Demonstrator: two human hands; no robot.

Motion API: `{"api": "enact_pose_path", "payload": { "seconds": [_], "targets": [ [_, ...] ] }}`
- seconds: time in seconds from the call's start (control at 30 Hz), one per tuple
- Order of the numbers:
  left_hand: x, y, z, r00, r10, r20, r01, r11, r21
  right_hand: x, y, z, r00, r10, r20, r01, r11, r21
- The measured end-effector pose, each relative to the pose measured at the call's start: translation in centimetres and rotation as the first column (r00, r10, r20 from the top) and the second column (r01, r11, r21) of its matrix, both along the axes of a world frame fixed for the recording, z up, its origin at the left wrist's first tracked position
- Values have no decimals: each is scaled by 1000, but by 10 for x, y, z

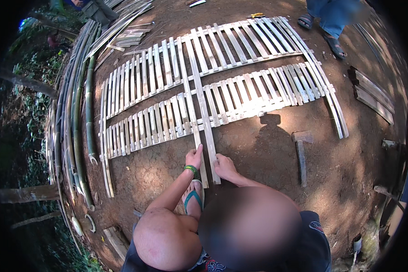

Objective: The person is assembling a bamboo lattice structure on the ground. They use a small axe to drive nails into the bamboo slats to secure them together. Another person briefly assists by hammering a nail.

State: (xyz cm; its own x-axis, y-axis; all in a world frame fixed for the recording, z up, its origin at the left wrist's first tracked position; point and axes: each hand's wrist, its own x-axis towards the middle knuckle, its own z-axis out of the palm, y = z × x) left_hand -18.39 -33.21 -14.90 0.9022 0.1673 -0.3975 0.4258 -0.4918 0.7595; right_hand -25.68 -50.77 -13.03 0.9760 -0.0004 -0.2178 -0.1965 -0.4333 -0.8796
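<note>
My left hand [194,158], with a green band at the wrist, is closed around the near end of a long bamboo slat [204,176]. Just right of it, my right hand [225,167] grips a second long slat [207,132]. A narrow gap separates the two slats, which run away from me almost side by side. Each is the inner edge of a lattice panel: a left bamboo panel [132,87] and a right bamboo panel [238,44], both lying on the dirt with rows of short slats across rails. My sandalled foot [193,202] is close to the slats' near ends.
A hammer [301,156] lies on the ground at right. Beyond the panels are yellow-handled pliers [257,15]. Green bamboo poles [90,104] line the left side, with loose slats [130,37] behind. Boards [374,97] lie at right. A person in sandals [334,45] stands at far right; another is at far left.
</note>
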Motion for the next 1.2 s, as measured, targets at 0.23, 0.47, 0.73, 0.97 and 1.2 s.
{"api": "enact_pose_path", "payload": {
  "seconds": [0.23,0.47,0.73,0.97,1.2],
  "targets": [
    [0,11,-61,936,268,228,-231,957,-176,-2,23,-31,993,2,114,-19,989,147],
    [8,14,-62,920,204,335,-183,979,-94,0,22,-39,965,-59,254,5,978,207],
    [11,26,-70,909,104,404,-201,957,207,-16,-137,-3,790,-256,557,316,949,-12],
    [11,38,-75,898,140,418,-263,930,255,-172,-309,-27,703,-539,464,682,327,-655],
    [22,22,-74,865,127,486,-309,897,316,-225,-353,-74,789,-559,254,583,550,-598]
  ]
}}
